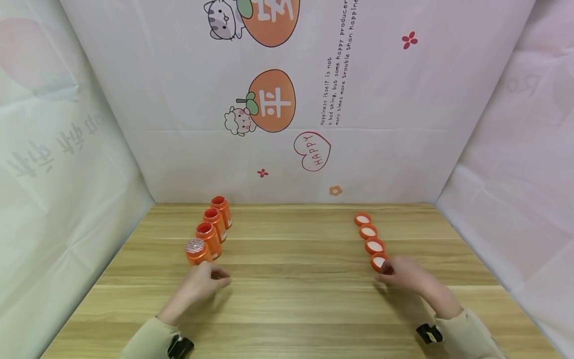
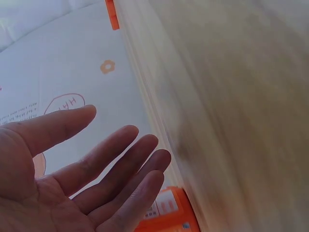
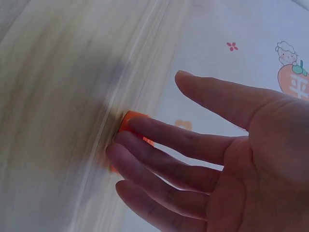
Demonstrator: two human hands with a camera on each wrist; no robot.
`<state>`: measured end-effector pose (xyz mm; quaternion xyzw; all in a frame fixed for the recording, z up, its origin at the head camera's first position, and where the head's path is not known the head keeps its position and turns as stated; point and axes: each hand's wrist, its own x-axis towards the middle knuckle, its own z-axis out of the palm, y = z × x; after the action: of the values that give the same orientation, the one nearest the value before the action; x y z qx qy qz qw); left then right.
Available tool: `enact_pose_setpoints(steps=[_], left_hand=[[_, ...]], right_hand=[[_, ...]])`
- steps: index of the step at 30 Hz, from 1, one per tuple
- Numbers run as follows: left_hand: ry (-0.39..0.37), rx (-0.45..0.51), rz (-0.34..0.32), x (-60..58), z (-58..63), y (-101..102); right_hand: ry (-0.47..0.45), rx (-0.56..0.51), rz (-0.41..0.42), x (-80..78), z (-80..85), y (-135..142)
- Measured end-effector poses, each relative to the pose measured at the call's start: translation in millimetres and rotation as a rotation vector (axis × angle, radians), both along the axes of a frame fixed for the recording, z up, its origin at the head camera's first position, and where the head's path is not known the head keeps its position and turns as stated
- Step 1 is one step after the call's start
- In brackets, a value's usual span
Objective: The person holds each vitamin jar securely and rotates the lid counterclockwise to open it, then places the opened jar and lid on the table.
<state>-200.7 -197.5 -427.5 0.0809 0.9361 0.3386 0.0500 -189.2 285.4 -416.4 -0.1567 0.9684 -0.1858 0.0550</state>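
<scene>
Several orange jars stand upright in a slanting row at the left. The nearest jar [image 1: 197, 251] has a silvery, patterned top; three behind it, among them this open jar [image 1: 209, 240], show red insides. My left hand [image 1: 204, 283] is just in front of the nearest jar, holding nothing, its fingers loosely bent; a labelled orange jar [image 2: 169, 212] shows behind its fingertips in the left wrist view. At the right, several orange lids lie with white liners up. My right hand [image 1: 405, 274] is beside the nearest lid [image 1: 378, 261], thumb apart from the fingers, which overlap an orange lid [image 3: 130, 120] in its wrist view.
The wooden table [image 1: 287, 299] reaches back to a printed white sheet [image 1: 188, 149]. White sheets also hang at the left [image 1: 89, 199] and right sides [image 1: 506, 214]. Wood surface lies between the jars and the farther lids [image 1: 362, 219].
</scene>
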Motion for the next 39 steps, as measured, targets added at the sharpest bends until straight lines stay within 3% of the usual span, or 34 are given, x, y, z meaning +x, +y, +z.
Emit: enact_pose_setpoints(steps=[8,13,30,39], left_hand=[[0.009,0.045,0.014,-7.7,2.0,19.7],[0.063,0.079,0.025,-12.9,3.5,29.3],[0.199,0.132,0.04,-33.5,9.9,62.7],[0.173,0.178,0.077,-47.9,9.9,82.1]], right_hand=[[0.003,0.028,-0.017,0.7,3.2,-13.8],[0.0,0.019,-0.033,-1.8,4.0,-25.0],[0.072,-0.093,-0.101,-35.9,-6.3,-69.6],[0.103,-0.152,-0.167,-55.3,-12.0,-87.5]])
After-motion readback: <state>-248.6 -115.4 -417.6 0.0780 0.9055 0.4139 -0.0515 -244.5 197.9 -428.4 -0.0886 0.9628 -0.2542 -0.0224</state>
